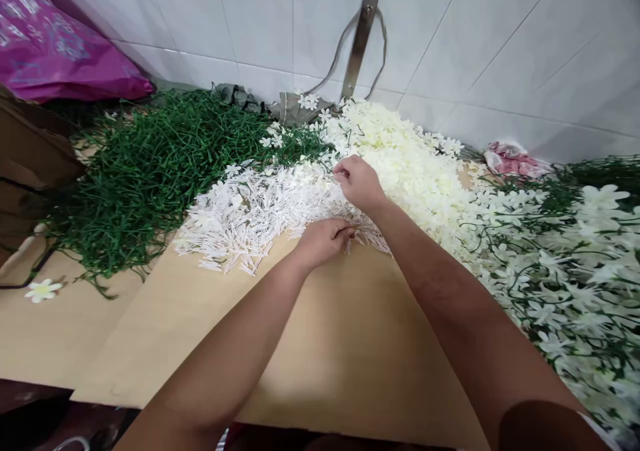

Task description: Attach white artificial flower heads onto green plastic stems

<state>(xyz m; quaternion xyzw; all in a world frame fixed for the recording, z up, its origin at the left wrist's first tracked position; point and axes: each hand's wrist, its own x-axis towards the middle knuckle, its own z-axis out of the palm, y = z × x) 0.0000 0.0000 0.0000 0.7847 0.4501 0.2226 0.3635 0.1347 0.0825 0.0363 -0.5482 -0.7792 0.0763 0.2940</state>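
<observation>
My left hand (324, 241) rests low at the front edge of a heap of thin white plastic stalks (260, 201), thumb and fingers pinched together. Whatever sits in that pinch is too small to make out. Just above and to the right, my right hand (359, 181) is curled closed where the white stalks meet a pile of cream-white artificial flower heads (425, 171). Its fingertips face away to the left, and what they hold, if anything, is hidden. To the left of the stalks lies a large tangle of green plastic stems (150, 164).
Brown cardboard (350, 344) covers the work surface. White flowers on green stems (565, 284) are heaped at the right. One loose flower (43, 291) lies far left, near a cardboard box (30, 164) and purple bag (65, 51). A metal strip (359, 47) leans on the tiled wall (260, 17).
</observation>
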